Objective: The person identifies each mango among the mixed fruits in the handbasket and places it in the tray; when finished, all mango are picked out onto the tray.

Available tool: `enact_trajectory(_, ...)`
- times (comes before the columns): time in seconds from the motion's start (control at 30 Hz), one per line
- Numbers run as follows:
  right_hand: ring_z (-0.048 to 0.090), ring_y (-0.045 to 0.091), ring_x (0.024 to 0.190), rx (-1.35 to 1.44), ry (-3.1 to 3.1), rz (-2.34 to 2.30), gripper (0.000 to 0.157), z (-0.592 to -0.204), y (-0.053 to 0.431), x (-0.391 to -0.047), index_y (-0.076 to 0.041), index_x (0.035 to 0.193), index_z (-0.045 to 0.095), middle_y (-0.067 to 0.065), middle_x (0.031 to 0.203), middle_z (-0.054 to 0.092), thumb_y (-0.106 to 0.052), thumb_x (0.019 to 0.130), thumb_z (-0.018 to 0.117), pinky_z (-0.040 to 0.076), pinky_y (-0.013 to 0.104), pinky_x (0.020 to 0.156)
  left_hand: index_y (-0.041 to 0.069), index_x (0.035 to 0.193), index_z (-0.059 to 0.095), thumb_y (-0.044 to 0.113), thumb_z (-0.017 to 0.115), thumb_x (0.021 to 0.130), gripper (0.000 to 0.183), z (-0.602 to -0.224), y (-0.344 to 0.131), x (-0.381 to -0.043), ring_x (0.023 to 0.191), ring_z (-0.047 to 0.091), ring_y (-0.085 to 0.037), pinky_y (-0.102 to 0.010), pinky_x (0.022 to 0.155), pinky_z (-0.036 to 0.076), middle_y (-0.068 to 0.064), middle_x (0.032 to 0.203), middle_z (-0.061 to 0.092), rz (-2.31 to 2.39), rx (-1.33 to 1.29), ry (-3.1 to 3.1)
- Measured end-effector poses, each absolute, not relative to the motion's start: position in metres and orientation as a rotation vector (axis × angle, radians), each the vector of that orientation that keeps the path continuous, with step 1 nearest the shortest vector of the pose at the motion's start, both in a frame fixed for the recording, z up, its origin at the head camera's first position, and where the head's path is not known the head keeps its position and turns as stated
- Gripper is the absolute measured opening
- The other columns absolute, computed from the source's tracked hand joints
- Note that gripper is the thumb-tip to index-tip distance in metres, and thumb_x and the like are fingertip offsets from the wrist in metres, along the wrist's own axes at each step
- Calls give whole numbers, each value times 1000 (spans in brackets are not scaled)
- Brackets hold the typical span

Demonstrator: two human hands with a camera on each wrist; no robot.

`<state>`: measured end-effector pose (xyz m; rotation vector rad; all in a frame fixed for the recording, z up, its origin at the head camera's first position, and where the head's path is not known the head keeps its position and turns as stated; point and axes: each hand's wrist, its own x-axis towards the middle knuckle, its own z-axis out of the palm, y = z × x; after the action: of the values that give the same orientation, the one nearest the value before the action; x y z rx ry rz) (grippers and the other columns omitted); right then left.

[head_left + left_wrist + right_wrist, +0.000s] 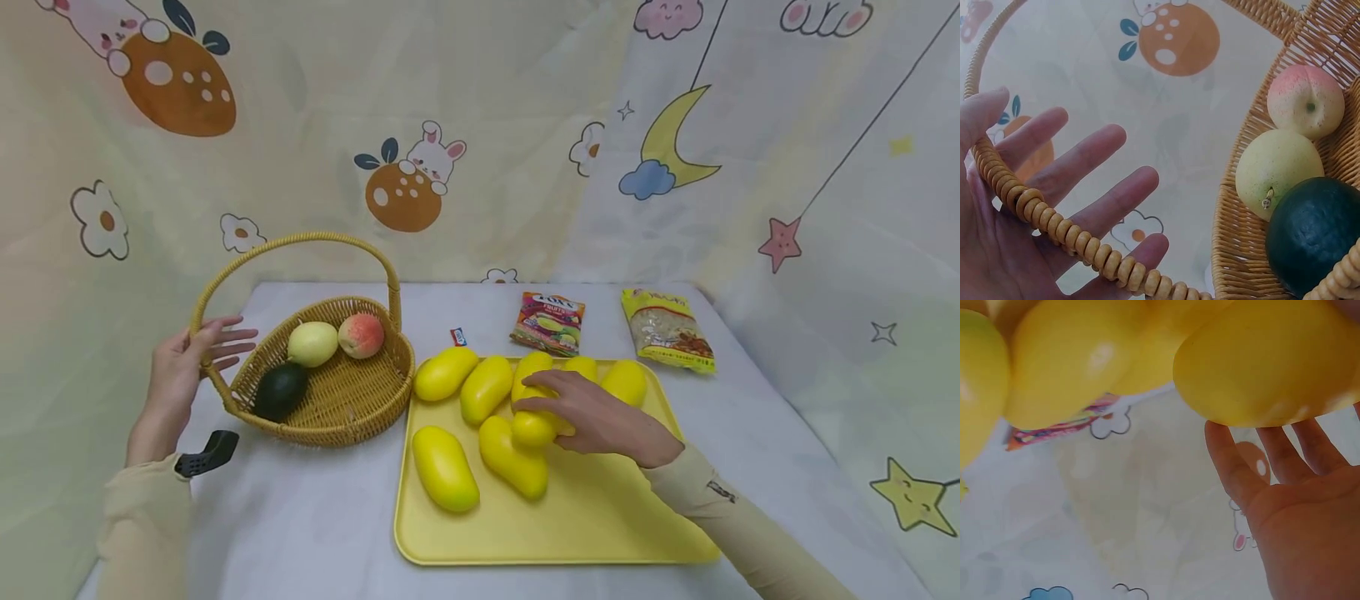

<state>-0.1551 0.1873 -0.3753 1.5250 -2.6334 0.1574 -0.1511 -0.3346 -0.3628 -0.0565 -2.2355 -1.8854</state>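
Observation:
My left hand [169, 377] is at the left side of the wicker basket's [390, 421] arched handle. In the left wrist view, its spread, straight fingers [1094, 153] pass behind the handle [1088, 247], which crosses the palm. Inside the basket lie a peach [362, 335], a pale yellow-green round fruit [312, 344] and a dark green avocado-like fruit [281, 392]. My right hand [600, 421] grips a yellow mango [533, 430] above the tray, fingertips against its side in the right wrist view. Several more mangoes [445, 468] rest on the yellow tray [600, 533].
Behind the tray are a colourful candy bag [549, 323], a small red-and-blue wrapped sweet [458, 337] and, further right, a yellow food packet [667, 330]. A patterned cloth [510, 167] hangs behind the white-covered table [300, 517]. The basket stands close beside the tray's left edge.

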Motion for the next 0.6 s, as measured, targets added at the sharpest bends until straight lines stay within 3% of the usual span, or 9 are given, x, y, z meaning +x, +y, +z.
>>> enact_trajectory(0.6, 53, 28, 118, 1491, -2705, 202, 61, -407, 220, -128, -24, 120, 64, 10, 135, 52, -8, 64, 83, 43, 48, 100, 16, 124, 61, 39, 47, 100, 36, -362, -334, -151, 89, 68, 0, -11, 73, 52, 17, 97, 72, -1896, -31, -2232)
